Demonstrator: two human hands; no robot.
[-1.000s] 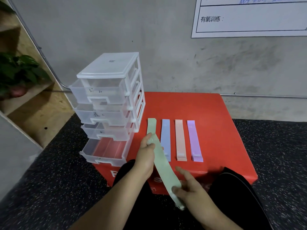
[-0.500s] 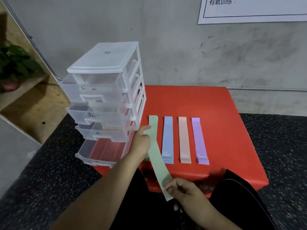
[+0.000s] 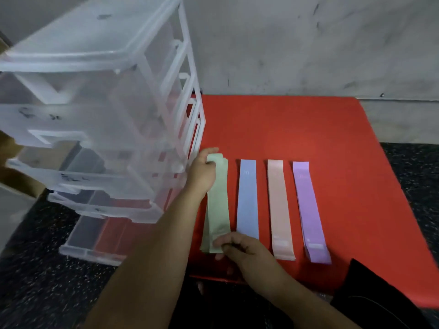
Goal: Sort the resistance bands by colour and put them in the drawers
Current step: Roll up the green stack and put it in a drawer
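Note:
Four stacks of flat bands lie side by side on the red box point(image 3: 308, 129): green bands point(image 3: 218, 205), blue bands point(image 3: 247, 200), peach bands point(image 3: 279, 207) and purple bands point(image 3: 307, 210). My left hand point(image 3: 203, 172) grips the far end of the green bands. My right hand point(image 3: 242, 251) pinches their near end, and they lie flat on the box. A clear plastic drawer unit point(image 3: 99, 110) stands at the left, its drawers pulled out in steps. The lowest drawer point(image 3: 95, 241) sticks out farthest.
A grey wall point(image 3: 308, 43) closes the back. Dark speckled floor point(image 3: 35, 281) surrounds the box. My dark-clothed knee point(image 3: 380, 293) shows at the lower right, over the box's near edge. A wooden shelf edge point(image 3: 14, 167) shows behind the drawers at the left.
The green band that both hands held raised off the box now lies flat on the green stack. The camera has moved much closer and lower toward the box.

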